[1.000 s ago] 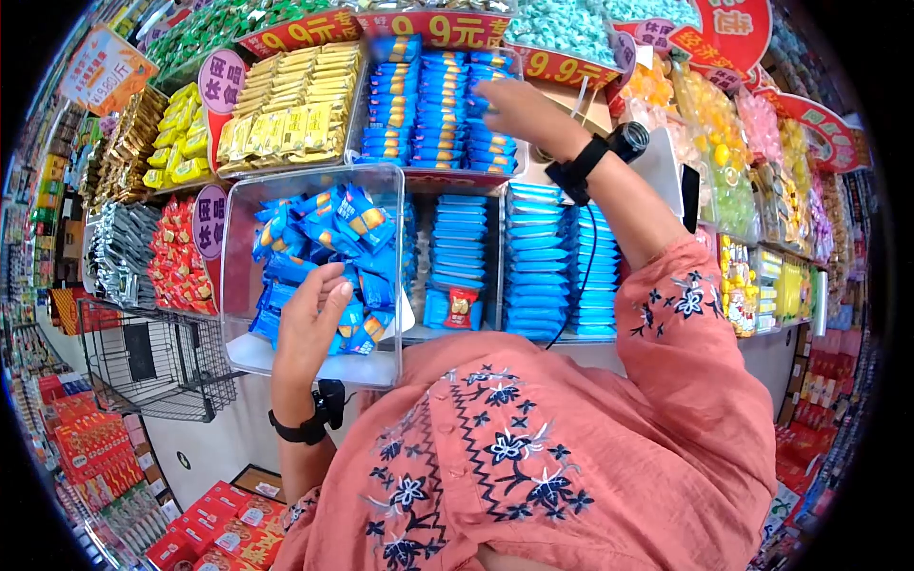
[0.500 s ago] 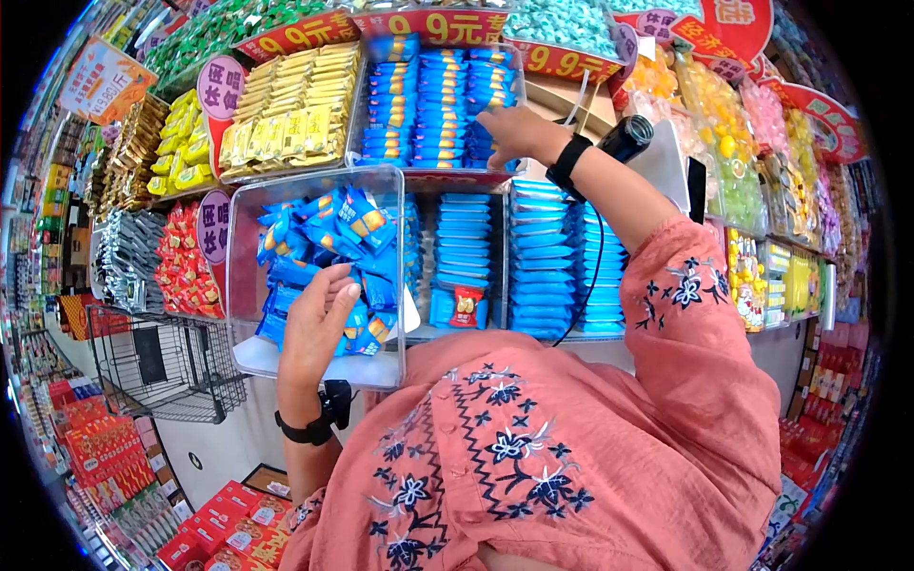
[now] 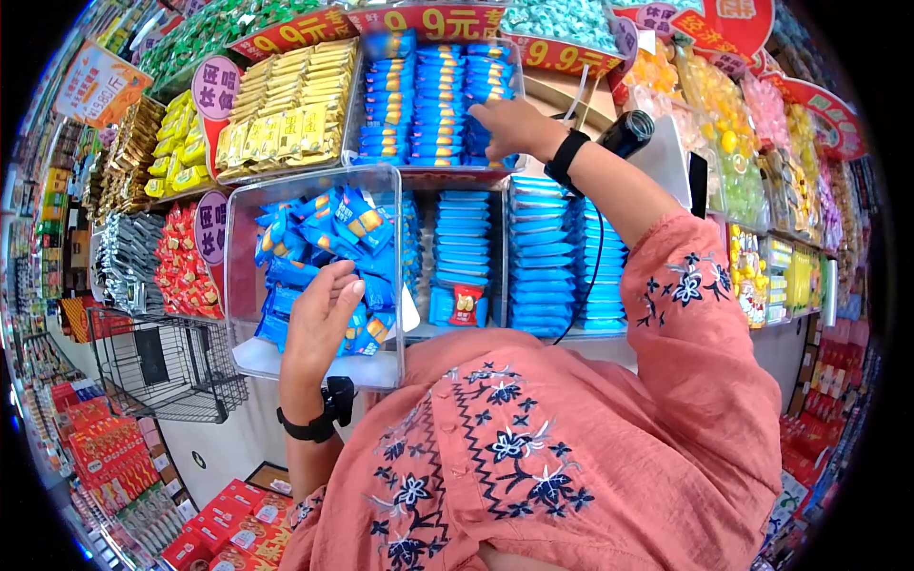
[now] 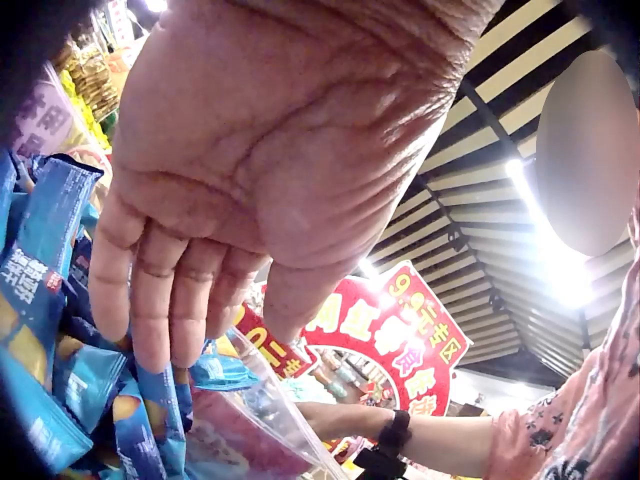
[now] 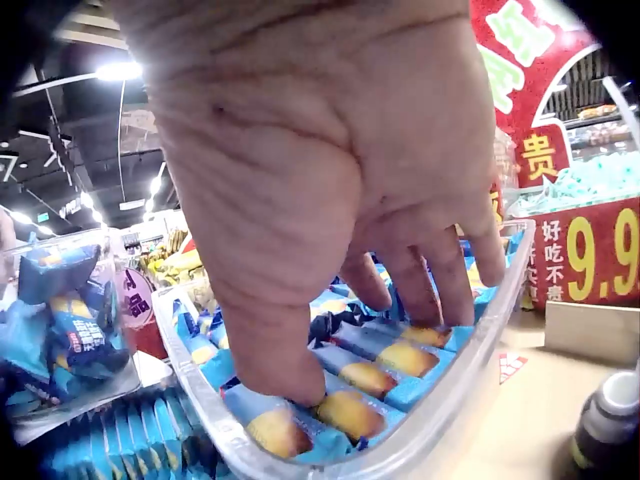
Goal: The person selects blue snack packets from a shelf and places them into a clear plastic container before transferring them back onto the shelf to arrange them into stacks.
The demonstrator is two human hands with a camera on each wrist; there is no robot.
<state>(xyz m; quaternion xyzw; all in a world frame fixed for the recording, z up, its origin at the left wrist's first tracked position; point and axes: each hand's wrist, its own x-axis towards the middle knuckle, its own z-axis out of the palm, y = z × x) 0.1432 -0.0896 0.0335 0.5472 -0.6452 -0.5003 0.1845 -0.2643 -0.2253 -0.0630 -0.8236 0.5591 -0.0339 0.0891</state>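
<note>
My left hand [image 3: 322,322] lies over the loose blue snack packets [image 3: 360,224] in a clear plastic bin [image 3: 249,357]. In the left wrist view its fingers are extended, with the fingertips right at the packets [image 4: 50,300]. My right hand [image 3: 519,131] reaches into the farther clear tray [image 5: 465,385], at the right-hand column of neatly stacked blue packets [image 3: 489,71]. Seen from the right wrist, the thumb and fingers are spread and point down onto the packets [image 5: 370,378], touching their tops. These packets have a golden biscuit printed on them.
Stacked light-blue packets [image 3: 543,257] fill compartments at the front, with one red packet [image 3: 466,305] among them. Yellow packets [image 3: 295,133] stand left of the far tray. A black cylindrical bottle [image 3: 628,135] is right of my right forearm. At left hangs a wire basket [image 3: 171,371].
My right hand has come down from above the far tray onto its right column of packets, then shifted slightly along it. The left hand stays over the loose packets.
</note>
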